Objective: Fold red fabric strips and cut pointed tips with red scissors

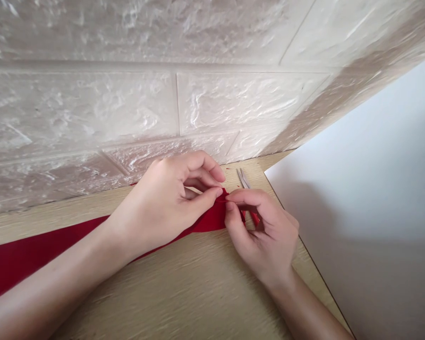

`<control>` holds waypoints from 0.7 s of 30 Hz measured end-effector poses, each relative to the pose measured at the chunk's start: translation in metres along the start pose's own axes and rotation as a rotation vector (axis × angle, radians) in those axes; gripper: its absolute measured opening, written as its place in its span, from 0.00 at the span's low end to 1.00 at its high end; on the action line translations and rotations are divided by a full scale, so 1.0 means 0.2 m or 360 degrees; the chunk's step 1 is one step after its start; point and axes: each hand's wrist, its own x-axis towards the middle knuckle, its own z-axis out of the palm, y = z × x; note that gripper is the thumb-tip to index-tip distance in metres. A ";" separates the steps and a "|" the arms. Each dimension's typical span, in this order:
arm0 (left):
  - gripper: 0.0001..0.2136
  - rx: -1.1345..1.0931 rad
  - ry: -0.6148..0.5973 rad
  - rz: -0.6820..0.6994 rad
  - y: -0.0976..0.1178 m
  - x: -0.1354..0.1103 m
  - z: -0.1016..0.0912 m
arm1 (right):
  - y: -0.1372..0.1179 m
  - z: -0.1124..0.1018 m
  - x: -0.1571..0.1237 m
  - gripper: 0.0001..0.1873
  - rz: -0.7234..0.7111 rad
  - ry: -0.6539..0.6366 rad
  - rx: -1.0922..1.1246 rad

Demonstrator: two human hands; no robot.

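Observation:
A long sheet of red paper lies across the wooden table, running from the left edge up to my hands. My left hand pinches the paper's folded tip between thumb and forefinger. My right hand pinches the same tip from the right, its fingers curled. The two hands meet at the tip, a little above the tabletop. Just behind my right hand the metal blades of a pair of scissors stick out on the table; their handles are hidden by the hand.
A wall of white embossed brick panels stands right behind the table. A large white board covers the table's right side, its edge running diagonally beside my right hand. Tiny red scraps lie near the scissors.

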 end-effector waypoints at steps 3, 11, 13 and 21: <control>0.01 -0.0024 0.0000 -0.0028 0.00 -0.01 0.01 | 0.00 0.01 0.00 0.08 0.0005 0.0039 0.0034; 0.02 -0.0038 0.0012 -0.0103 0.02 -0.01 0.04 | 0.00 0.01 -0.01 0.06 0.0110 0.0026 0.0014; 0.02 -0.0040 0.0021 -0.0117 0.02 -0.01 0.04 | -0.01 0.01 -0.01 0.06 0.0129 0.0025 0.0004; 0.01 -0.0151 0.0005 -0.0117 0.01 -0.01 0.06 | -0.01 0.01 -0.01 0.05 0.0140 0.0039 -0.0020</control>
